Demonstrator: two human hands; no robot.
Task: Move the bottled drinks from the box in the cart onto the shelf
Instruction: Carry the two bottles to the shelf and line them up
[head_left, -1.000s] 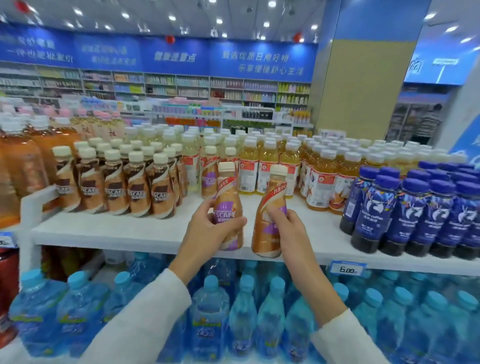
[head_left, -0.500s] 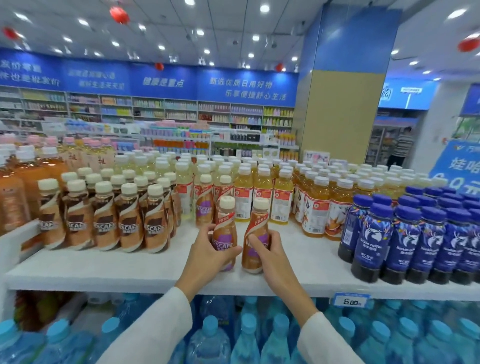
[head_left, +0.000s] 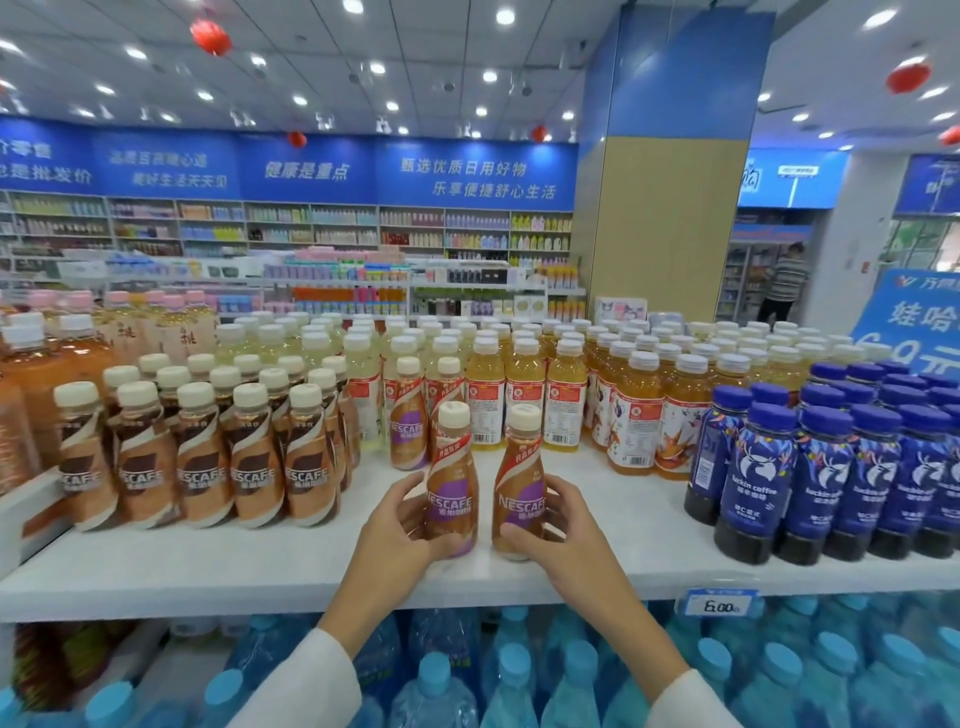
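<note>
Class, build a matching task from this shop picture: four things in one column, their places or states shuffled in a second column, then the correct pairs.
Column A
1 left hand
2 water bottles
3 dark blue coffee bottles
4 price tag

Column B
a on the front edge of the shelf
b below the shelf
c standing at the shelf's right end
d holding a purple-label bottle

Pairs: 1-d, 2-b, 3-c, 4-a

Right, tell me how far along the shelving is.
Done: a back bottle already stands on the shelf. In hand: the left hand grips the left bottle, the right hand the right bottle, both upright, apparently set down. Left: letting go; cart and box are out of view, so what remains is unknown.
</note>
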